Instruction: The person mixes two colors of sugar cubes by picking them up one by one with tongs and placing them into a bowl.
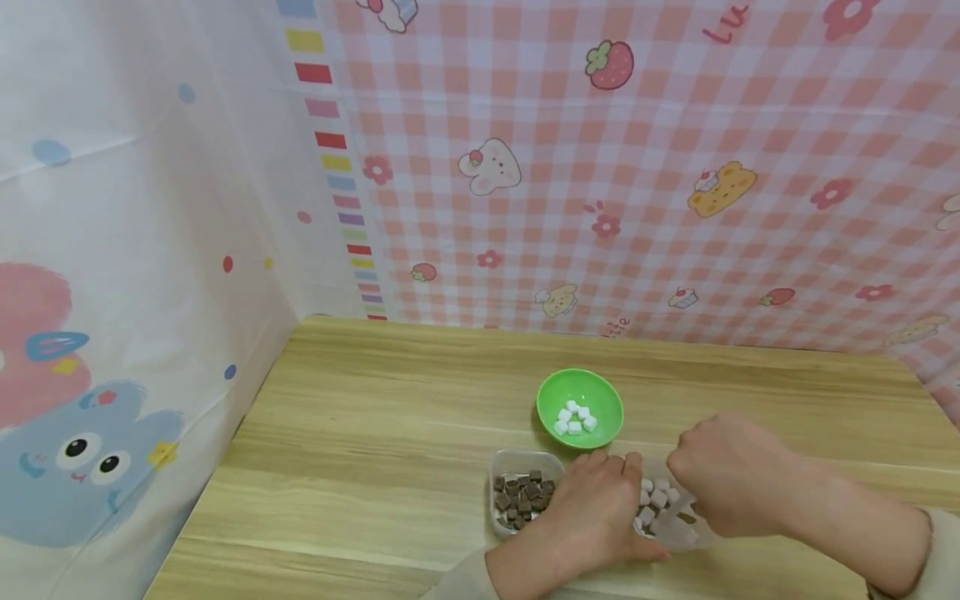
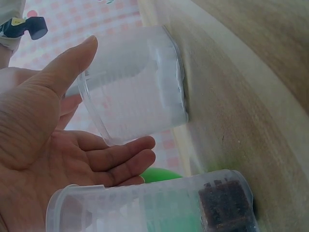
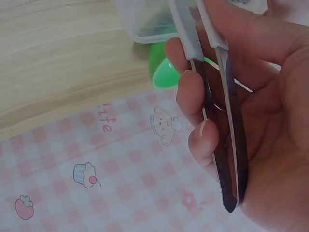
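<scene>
My left hand point(image 1: 588, 512) holds a clear plastic container point(image 2: 137, 87) from its left side, thumb at the near side and fingers at the far side. White cubes point(image 1: 658, 498) lie in that container. My right hand point(image 1: 738, 475) is over the container's right side, gripping metal tweezers point(image 3: 234, 130) with white-covered ends that point down toward the container. Whether the ends pinch a cube is hidden. Behind the hands stands a green bowl point(image 1: 581, 383) with several white cubes inside. A second clear container point(image 1: 495, 467) with brown cubes point(image 1: 525, 498) sits left of my left hand.
Everything stands on a wood-grain table point(image 1: 360, 433). A pink checked cloth point(image 1: 637, 208) hangs along the back edge, and a white printed cloth point(image 1: 172, 250) hangs at the left.
</scene>
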